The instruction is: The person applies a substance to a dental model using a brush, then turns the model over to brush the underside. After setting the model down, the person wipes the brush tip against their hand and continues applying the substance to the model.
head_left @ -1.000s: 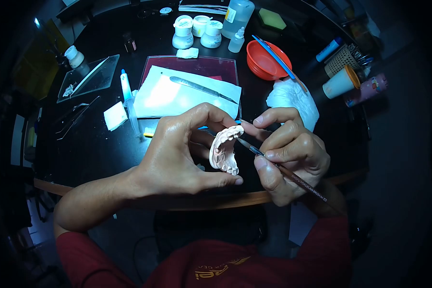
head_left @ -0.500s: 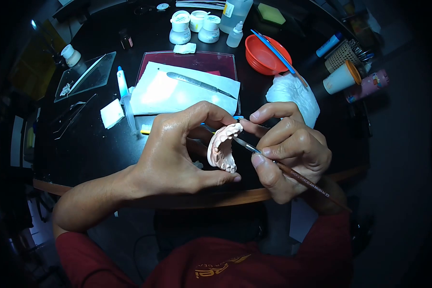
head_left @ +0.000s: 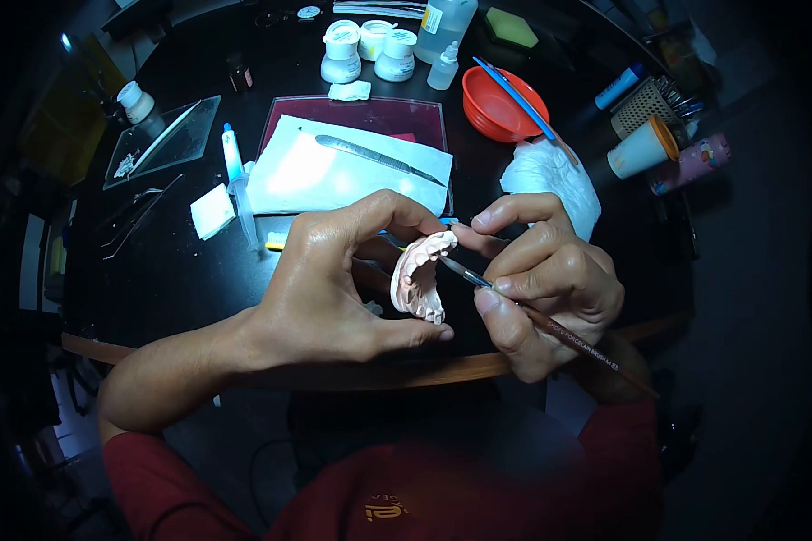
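A pale pink dental arch cast (head_left: 419, 275) stands on edge above the near edge of the bench (head_left: 180, 288). A slim brown brush (head_left: 559, 335) slants with its tip touching the cast's upper teeth.

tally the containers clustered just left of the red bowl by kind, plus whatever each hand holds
white jars: 3
plastic bottles: 2
dental model, in left hand: 1
brush, in right hand: 1
total: 7
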Available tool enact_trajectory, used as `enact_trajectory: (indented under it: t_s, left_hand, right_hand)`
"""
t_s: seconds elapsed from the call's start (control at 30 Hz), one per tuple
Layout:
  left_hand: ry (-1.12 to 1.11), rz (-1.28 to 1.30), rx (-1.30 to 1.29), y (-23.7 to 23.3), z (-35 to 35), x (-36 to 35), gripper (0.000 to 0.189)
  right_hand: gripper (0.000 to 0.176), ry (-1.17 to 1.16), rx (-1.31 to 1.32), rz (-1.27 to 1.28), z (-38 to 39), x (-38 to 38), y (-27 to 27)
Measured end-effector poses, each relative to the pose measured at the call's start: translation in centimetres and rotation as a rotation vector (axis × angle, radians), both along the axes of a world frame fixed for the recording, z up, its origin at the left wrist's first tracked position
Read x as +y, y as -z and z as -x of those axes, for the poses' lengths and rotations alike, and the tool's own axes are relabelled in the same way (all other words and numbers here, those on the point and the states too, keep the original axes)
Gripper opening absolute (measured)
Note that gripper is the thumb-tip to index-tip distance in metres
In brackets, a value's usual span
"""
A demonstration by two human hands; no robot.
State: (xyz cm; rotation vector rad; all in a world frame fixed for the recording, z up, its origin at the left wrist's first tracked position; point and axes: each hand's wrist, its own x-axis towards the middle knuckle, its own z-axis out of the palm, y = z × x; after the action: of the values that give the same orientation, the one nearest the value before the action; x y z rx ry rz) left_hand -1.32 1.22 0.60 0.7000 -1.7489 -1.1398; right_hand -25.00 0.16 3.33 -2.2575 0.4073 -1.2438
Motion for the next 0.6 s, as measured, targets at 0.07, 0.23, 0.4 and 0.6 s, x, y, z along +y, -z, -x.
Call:
enact_trajectory:
  t_s: [0.07,0.23,0.4,0.6]
  left_hand:
    - [0.003,-0.014,-0.009,-0.06,-0.09,0.01,0.066]
    - [0.006,-0.034,-0.006,-0.2,-0.07,0.09,0.066]
    - [0.01,-0.064,-0.006,-0.16,-0.09,0.09,0.067]
    - [0.055,-0.248,0.018,-1.01,-0.15,0.16,0.067]
  right_hand:
    - [0.023,0.002,0.017,0.013,-0.13,0.01,-0.05]
    - [0.023,0.004,0.015,0.016,-0.16,0.02,-0.08]
    - [0.022,-0.001,0.054,0.033,-0.07,-0.03,-0.15]
    - [0.02,-0.01,-0.006,-0.024,0.13,-0.04,0.19]
